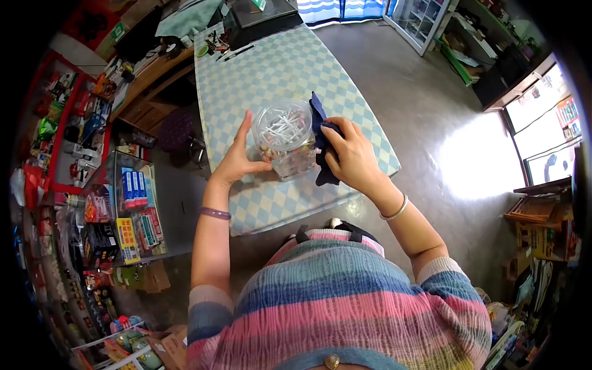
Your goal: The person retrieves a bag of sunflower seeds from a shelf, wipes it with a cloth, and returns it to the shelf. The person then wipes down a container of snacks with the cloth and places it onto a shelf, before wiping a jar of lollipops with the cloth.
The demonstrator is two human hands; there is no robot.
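A clear plastic jar stands upright near the front edge of the table. Inside it are lollipops, their white sticks pointing up and coloured candy lower down. My left hand cups the jar's left side, fingers stretched along it and thumb across the front. On the jar's right side my right hand is closed on a dark blue cloth, which is bunched and lies against the jar wall. Whether a lid covers the jar, I cannot tell.
A checked cloth covers the table. At its far end are a black box-like device and pens. A glass display case with boxes stands at the left, near a dark purple stool. Crowded shelves line both sides.
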